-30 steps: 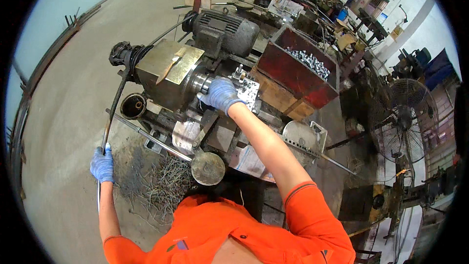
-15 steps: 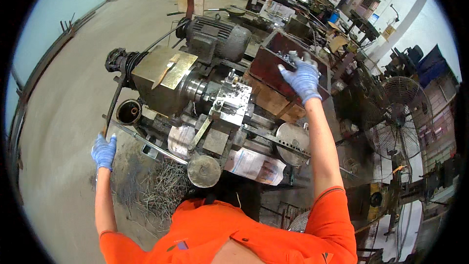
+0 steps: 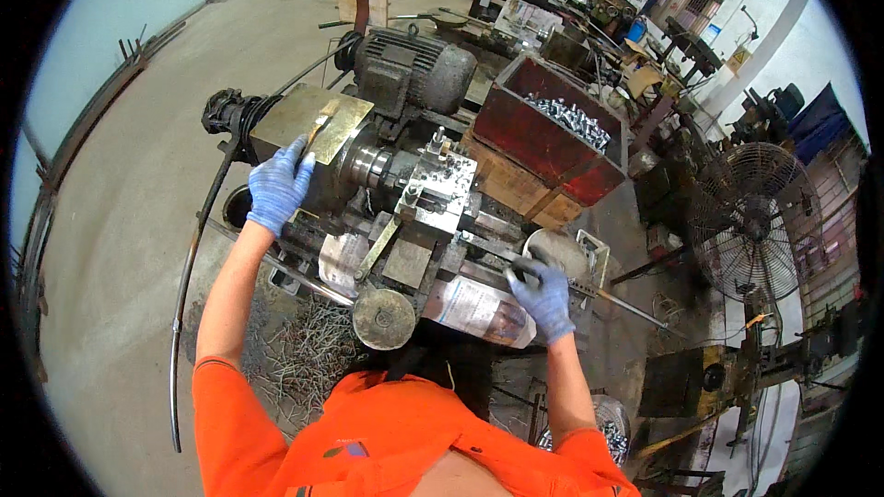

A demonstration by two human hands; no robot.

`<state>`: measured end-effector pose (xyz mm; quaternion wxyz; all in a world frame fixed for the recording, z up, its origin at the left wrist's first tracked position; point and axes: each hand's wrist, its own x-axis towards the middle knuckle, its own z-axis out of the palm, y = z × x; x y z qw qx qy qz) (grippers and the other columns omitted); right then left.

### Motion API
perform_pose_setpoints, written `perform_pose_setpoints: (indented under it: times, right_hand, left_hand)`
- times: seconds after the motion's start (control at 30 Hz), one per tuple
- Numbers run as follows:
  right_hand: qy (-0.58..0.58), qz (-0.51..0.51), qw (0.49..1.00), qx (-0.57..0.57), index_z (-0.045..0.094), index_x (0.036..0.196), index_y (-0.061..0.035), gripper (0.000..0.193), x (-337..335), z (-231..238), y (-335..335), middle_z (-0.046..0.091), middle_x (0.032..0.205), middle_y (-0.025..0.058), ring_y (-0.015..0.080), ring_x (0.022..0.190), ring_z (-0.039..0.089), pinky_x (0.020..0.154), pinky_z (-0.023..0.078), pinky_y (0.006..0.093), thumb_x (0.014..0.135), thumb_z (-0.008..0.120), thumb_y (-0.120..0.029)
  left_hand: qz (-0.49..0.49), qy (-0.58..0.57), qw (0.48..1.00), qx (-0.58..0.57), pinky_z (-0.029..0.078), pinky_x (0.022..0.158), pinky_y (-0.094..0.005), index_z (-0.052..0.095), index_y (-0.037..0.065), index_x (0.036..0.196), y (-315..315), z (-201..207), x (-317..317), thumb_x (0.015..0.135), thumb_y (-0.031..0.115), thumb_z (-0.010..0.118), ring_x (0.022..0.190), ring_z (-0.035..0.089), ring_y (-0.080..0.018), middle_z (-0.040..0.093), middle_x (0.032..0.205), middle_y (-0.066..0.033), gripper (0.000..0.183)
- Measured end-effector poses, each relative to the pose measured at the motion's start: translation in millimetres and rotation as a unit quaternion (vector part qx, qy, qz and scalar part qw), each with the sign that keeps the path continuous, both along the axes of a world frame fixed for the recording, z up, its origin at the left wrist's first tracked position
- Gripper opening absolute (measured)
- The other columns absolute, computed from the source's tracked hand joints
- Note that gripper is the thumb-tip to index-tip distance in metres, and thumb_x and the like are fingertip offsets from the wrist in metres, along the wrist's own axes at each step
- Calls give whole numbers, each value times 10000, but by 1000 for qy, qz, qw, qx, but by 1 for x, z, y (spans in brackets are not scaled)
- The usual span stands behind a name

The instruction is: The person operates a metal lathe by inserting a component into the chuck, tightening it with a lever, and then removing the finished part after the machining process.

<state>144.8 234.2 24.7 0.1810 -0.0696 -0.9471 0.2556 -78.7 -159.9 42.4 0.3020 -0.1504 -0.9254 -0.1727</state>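
Observation:
My left hand (image 3: pixel 279 186), in a blue glove, is at the top of the machine's box-shaped head (image 3: pixel 345 115). Its finger and thumb close around the handle of a small brush (image 3: pixel 319 125) lying there. My right hand (image 3: pixel 543 301), also gloved with dark fingertips, hovers by the long bar (image 3: pixel 488 247) at the machine's front right. Its fingers are stretched out with the thumb apart, and I see nothing in them. Between the hands is the metal tool block (image 3: pixel 442 189), strewn with dark chips, beside the shiny round chuck (image 3: pixel 371 166).
A red bin (image 3: pixel 516 133) of metal bolts stands on a wooden crate behind. A long lever (image 3: pixel 187 285) hangs down at left. Metal shavings (image 3: pixel 304 359) cover the floor below. An electric motor (image 3: pixel 410 69) sits behind; a large fan (image 3: pixel 750 221) stands at right.
My left hand has left the long lever and moved up and right to the brush. My right hand has come down from the red bin toward me. The lever's lower end is in view now.

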Motion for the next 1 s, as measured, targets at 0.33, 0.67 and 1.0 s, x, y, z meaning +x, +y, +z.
perform_pose_setpoints:
  times: [0.33, 0.67, 1.0]
  right_hand:
    - [-20, -76, 981, -177, 705, 906, -20, 230, 65, -61, 38, 681, 841, 117, 153, 776, 629, 722, 499, 280, 735, 752, -167]
    - [-4, -61, 981, -184, 696, 918, 2, 191, 70, -58, 21, 693, 917, 122, 198, 872, 651, 824, 490, 309, 733, 715, -38]
    - [-18, -104, 985, -137, 697, 888, -11, 182, 87, -47, 17, 690, 908, 112, 199, 848, 654, 780, 501, 302, 710, 732, -26]
  left_hand:
    - [-45, -1, 998, 33, 508, 702, -396, 599, 132, 1173, -8, 1, 10, 889, 324, 557, 815, 651, -297, 664, 966, -124, 345]
    - [216, -228, 949, -37, 504, 784, -429, 680, 95, 1018, -130, -25, 52, 881, 299, 531, 882, 655, -321, 672, 941, -167, 287]
    - [236, -379, 872, -199, 504, 852, -424, 674, 96, 1051, -122, -124, -66, 802, 242, 612, 1001, 629, -323, 647, 1066, -179, 295]
